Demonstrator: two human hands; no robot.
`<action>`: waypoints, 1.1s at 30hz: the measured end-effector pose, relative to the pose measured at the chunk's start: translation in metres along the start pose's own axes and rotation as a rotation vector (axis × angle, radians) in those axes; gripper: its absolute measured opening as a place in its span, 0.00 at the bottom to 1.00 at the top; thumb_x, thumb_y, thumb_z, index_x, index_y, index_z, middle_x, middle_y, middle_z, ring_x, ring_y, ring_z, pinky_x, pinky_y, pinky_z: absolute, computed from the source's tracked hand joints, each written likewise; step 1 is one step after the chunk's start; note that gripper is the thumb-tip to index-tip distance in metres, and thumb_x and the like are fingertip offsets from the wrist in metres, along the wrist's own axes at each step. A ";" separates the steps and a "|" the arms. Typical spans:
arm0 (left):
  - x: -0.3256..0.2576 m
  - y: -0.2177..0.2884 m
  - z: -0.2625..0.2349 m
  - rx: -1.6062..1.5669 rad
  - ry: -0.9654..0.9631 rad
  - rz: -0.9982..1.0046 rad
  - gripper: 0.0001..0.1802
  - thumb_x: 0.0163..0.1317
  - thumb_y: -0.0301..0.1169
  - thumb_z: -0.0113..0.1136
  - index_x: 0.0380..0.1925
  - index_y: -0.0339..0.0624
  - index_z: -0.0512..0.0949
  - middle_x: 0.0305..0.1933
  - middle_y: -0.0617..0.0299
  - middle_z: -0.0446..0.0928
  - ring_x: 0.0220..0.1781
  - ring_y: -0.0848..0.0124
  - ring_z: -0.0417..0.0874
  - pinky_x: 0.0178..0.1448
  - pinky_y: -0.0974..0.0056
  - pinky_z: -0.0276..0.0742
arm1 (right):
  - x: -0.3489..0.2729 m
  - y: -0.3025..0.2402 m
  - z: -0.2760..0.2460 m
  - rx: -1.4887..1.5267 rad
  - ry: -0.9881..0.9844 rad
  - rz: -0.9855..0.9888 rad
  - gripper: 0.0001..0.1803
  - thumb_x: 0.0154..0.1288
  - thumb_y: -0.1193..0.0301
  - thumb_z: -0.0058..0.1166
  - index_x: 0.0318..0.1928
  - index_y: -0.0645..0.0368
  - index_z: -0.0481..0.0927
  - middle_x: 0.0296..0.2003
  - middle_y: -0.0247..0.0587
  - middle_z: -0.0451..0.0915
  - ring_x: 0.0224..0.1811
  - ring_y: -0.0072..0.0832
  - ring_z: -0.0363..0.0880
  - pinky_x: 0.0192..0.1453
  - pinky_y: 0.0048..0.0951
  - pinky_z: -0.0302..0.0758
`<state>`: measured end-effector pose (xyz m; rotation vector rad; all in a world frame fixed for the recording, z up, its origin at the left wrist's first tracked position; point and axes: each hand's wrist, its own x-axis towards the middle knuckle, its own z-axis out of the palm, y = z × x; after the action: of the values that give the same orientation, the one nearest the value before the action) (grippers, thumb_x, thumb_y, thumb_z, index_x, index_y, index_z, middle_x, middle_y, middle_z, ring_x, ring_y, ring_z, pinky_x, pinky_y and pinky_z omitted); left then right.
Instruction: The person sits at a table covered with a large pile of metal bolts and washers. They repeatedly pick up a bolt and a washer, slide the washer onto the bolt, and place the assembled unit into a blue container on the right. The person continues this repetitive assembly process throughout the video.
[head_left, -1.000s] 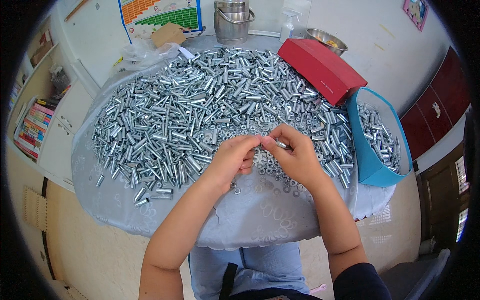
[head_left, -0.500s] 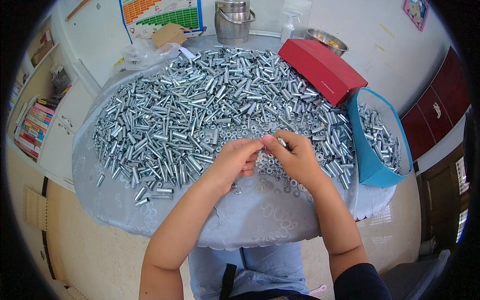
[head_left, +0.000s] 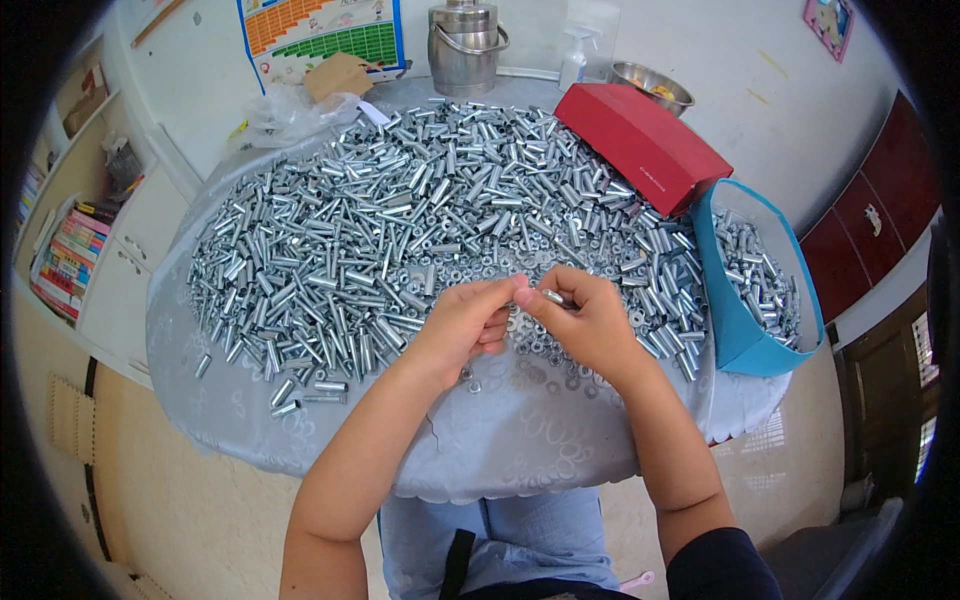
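Observation:
My left hand (head_left: 466,322) and my right hand (head_left: 590,318) meet fingertip to fingertip above the near middle of the table. A shiny metal bolt (head_left: 556,298) lies in my right hand, its end showing between the thumb and curled fingers. My left thumb and forefinger are pinched against the right thumb; what they hold is hidden. Just beneath and beyond the hands are loose nuts and washers (head_left: 535,338). A broad heap of silver metal sleeves and bolts (head_left: 340,230) spreads over the table to the left, behind and right.
To the right stands a blue fabric bin (head_left: 738,320) with metal pieces in it. A red box (head_left: 640,140) sits at the back right. Behind the heap are a steel pot (head_left: 466,55), a spray bottle (head_left: 575,62), a metal bowl (head_left: 683,98) and a clear plastic bag (head_left: 295,115).
The bolt in my right hand now shows more, lying across the fingers. My joined fingertips have shifted slightly left.

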<state>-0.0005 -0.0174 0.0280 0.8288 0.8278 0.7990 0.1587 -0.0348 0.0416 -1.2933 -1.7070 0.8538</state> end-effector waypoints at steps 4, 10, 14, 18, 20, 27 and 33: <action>0.001 0.000 -0.001 -0.009 -0.012 -0.008 0.16 0.59 0.41 0.56 0.16 0.50 0.66 0.14 0.77 0.54 0.15 0.83 0.54 0.22 0.74 0.52 | 0.000 0.000 -0.002 -0.055 -0.011 -0.035 0.17 0.55 0.62 0.60 0.27 0.64 0.73 0.13 0.31 0.65 0.17 0.14 0.57 0.19 0.21 0.56; 0.000 0.002 0.000 -0.060 0.021 -0.033 0.15 0.58 0.41 0.56 0.18 0.50 0.67 0.14 0.77 0.55 0.15 0.84 0.55 0.20 0.74 0.51 | -0.001 0.000 -0.005 0.057 0.013 -0.055 0.15 0.53 0.69 0.62 0.38 0.61 0.72 0.13 0.27 0.60 0.16 0.14 0.55 0.19 0.21 0.54; 0.000 0.002 -0.002 -0.079 0.022 -0.030 0.12 0.57 0.41 0.58 0.25 0.46 0.72 0.15 0.77 0.55 0.16 0.84 0.55 0.23 0.74 0.53 | -0.001 0.000 -0.005 0.032 -0.019 -0.107 0.13 0.53 0.73 0.60 0.39 0.61 0.74 0.13 0.26 0.58 0.16 0.14 0.53 0.20 0.20 0.53; 0.001 0.002 -0.004 -0.079 0.026 -0.037 0.12 0.57 0.41 0.58 0.28 0.45 0.73 0.16 0.77 0.56 0.16 0.84 0.55 0.22 0.74 0.54 | -0.001 0.000 -0.003 0.025 -0.011 -0.086 0.11 0.54 0.74 0.59 0.39 0.61 0.75 0.13 0.26 0.59 0.17 0.13 0.54 0.20 0.20 0.52; 0.000 0.002 -0.003 -0.083 0.018 -0.028 0.12 0.57 0.41 0.58 0.28 0.45 0.73 0.16 0.77 0.56 0.16 0.84 0.55 0.22 0.74 0.54 | -0.001 0.000 -0.003 0.025 -0.010 -0.088 0.10 0.54 0.74 0.58 0.38 0.62 0.75 0.13 0.26 0.59 0.17 0.13 0.54 0.20 0.20 0.52; 0.001 0.002 -0.003 -0.071 0.027 -0.030 0.13 0.57 0.42 0.59 0.25 0.46 0.71 0.16 0.76 0.57 0.16 0.84 0.56 0.22 0.75 0.54 | 0.002 0.007 -0.002 0.092 -0.016 -0.073 0.10 0.54 0.73 0.59 0.35 0.63 0.75 0.12 0.26 0.60 0.17 0.13 0.54 0.20 0.20 0.52; -0.001 0.003 0.000 -0.060 0.038 -0.017 0.15 0.56 0.43 0.59 0.21 0.48 0.69 0.16 0.76 0.57 0.16 0.84 0.56 0.22 0.75 0.54 | 0.002 0.010 -0.001 0.094 -0.007 -0.086 0.10 0.54 0.72 0.59 0.33 0.63 0.74 0.12 0.26 0.61 0.17 0.12 0.54 0.20 0.20 0.52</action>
<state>-0.0021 -0.0170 0.0309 0.7542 0.8392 0.8229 0.1638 -0.0305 0.0337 -1.1478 -1.6952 0.8789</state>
